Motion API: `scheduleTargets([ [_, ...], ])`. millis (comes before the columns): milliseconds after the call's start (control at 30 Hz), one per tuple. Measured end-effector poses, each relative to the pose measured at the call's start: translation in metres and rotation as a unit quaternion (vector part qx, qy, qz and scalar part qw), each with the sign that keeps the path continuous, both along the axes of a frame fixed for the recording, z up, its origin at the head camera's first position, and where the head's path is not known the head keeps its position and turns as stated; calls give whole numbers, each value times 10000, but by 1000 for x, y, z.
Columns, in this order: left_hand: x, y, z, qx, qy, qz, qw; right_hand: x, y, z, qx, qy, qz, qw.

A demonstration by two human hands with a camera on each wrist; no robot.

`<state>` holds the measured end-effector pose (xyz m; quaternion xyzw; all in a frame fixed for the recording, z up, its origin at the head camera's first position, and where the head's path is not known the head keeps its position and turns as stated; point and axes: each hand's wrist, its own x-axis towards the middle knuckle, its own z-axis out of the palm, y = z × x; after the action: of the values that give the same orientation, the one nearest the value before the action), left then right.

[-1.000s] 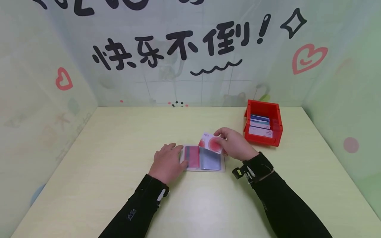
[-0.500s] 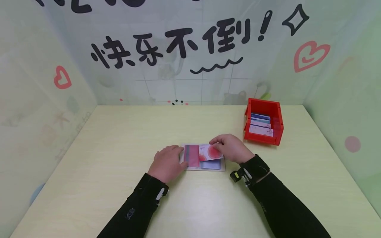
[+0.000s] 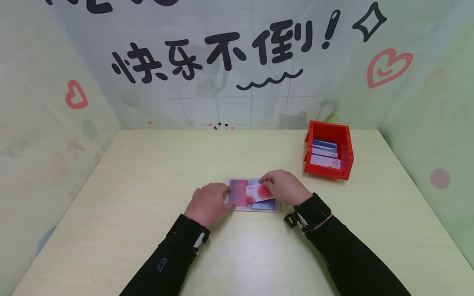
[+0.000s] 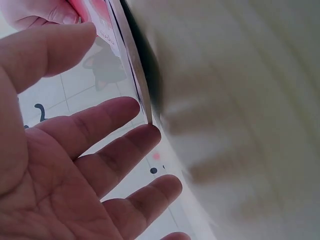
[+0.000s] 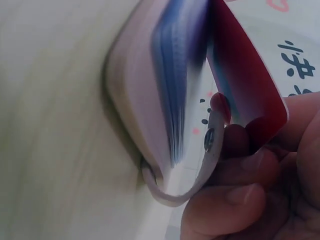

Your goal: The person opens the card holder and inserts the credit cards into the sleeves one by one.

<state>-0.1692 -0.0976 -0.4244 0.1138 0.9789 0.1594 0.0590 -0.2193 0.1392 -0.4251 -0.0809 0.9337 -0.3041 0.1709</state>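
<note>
currently the holder (image 3: 252, 197) is pressed flat by the left hand (image 3: 208, 203) at 9 o'clock, fingers straight; a card (image 3: 259, 191) is pinched by the right hand (image 3: 284, 187).

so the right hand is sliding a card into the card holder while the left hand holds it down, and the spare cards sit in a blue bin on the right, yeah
Not quite: the bin is red, not blue, as the head view shows. The rest stands: the right hand pinches the pink and white card at the card holder, the left hand rests on the holder's left side, and the spare cards sit in that bin on the right.
</note>
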Motion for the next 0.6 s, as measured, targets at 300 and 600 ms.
scheduleTargets([
  [300,0,0,0,-23,-21,-31,10000,4,-6,-2,183,161,191,9995],
  [600,0,0,0,-41,-59,-12,10000,9,-14,1,617,485,320,9964],
])
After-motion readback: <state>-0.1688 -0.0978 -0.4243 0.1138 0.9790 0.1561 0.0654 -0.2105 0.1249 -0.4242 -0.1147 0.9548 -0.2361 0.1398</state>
